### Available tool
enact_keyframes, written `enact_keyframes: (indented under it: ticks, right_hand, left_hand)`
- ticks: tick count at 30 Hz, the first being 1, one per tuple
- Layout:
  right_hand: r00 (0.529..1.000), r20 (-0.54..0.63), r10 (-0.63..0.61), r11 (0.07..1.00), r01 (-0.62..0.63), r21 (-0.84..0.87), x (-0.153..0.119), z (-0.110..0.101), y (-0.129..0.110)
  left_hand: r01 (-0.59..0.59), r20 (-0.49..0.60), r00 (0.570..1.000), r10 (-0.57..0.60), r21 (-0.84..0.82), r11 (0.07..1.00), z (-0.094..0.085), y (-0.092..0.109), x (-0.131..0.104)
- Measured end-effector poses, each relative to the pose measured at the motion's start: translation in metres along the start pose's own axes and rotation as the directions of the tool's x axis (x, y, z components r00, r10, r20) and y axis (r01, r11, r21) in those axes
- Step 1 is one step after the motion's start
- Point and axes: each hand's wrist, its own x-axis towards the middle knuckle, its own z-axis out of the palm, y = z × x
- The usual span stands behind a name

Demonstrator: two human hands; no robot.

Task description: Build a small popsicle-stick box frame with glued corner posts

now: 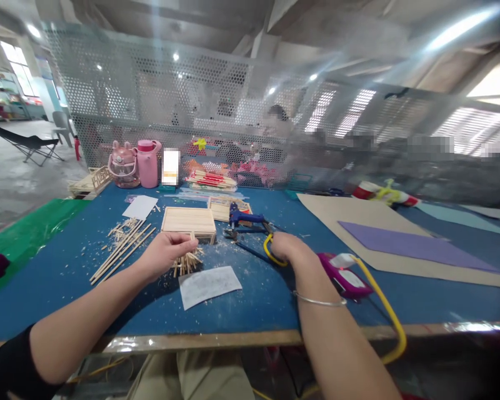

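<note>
My left hand [173,251] pinches a small wooden stick [193,236] at the front edge of a small slatted wooden frame [189,220]. Below that hand lies a pile of short wooden sticks [187,263]. My right hand [289,247] is curled round a tool with a yellow looped handle [270,251]; its fingers are mostly hidden. Just beyond it lies a blue glue gun [245,215], close to a second wooden piece [220,209]. A white paper sheet [210,285] lies between my forearms. Long thin sticks [120,253] rest to the left amid crumbs.
A purple device [350,282] with a yellow cable [394,316] sits beside my right forearm. Brown card [337,214] and a purple sheet [412,247] lie at right. Pink bottles [148,166] and a bundle of red-marked sticks [212,179] stand before a perforated screen [120,94].
</note>
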Motion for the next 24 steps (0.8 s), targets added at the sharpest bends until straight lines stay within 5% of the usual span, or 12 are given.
enact_keyframes:
  ticks: [11,24]
  right_hand:
    - [0.997,-0.025,0.077,0.997,-0.076,0.028,0.001,0.001,0.006]
    - [0.990,0.001,-0.142,0.989,0.142,0.043,-0.035,-0.022,0.009]
  left_hand:
    - [0.005,-0.014,1.000,-0.007,-0.103,0.995,-0.003,0.004,0.003]
    - [0.104,0.025,0.995,-0.101,-0.298,0.949,-0.005,0.002,0.006]
